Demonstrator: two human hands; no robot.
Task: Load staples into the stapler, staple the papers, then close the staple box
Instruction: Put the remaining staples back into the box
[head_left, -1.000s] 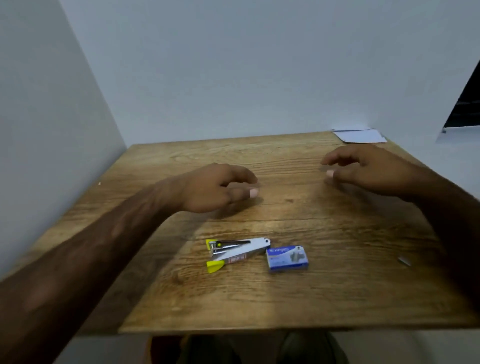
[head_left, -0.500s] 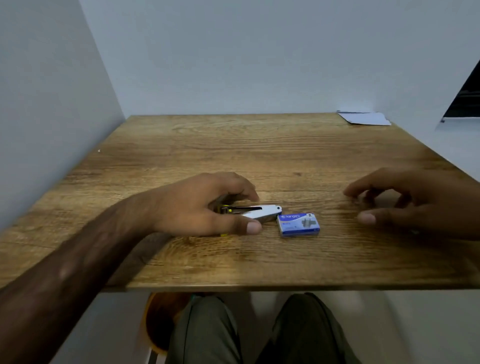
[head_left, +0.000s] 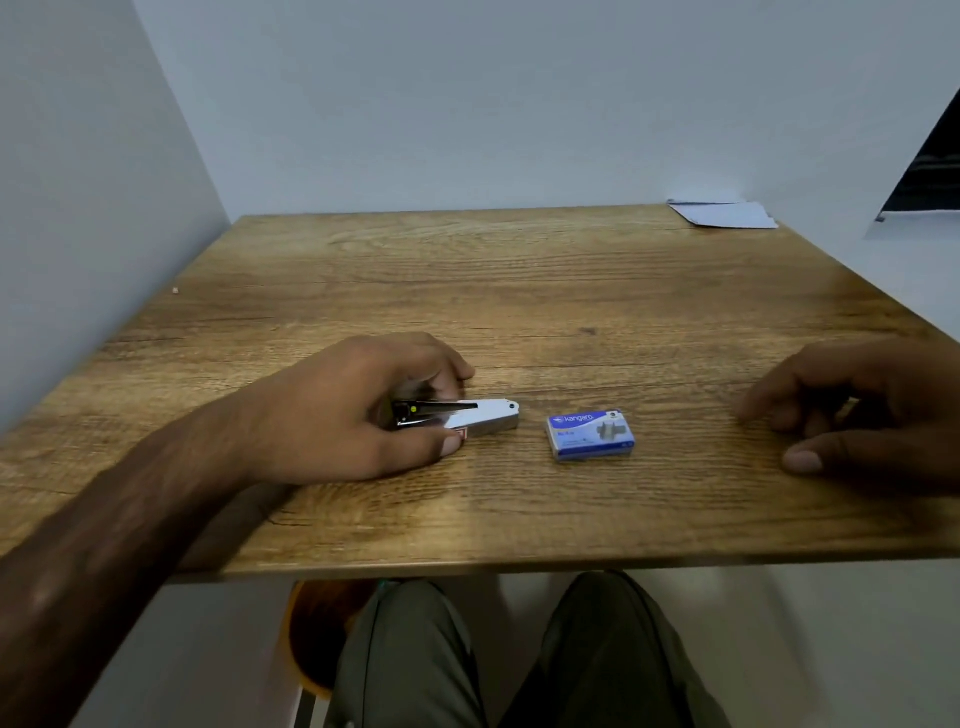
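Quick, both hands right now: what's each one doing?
Left hand: fingers closed around the stapler on the table.
Right hand: open, holding nothing, right of the staple box.

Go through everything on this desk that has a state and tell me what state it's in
Silver metal stapler: lying on the wooden table, gripped by left hand.
Small blue cardboard staple box: closed, lying flat, untouched.
White papers: flat at the far right corner.
Right hand: empty, fingers curled.

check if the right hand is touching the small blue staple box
Apart. The head view shows bare wood between the right hand and the small blue cardboard staple box on the wooden table.
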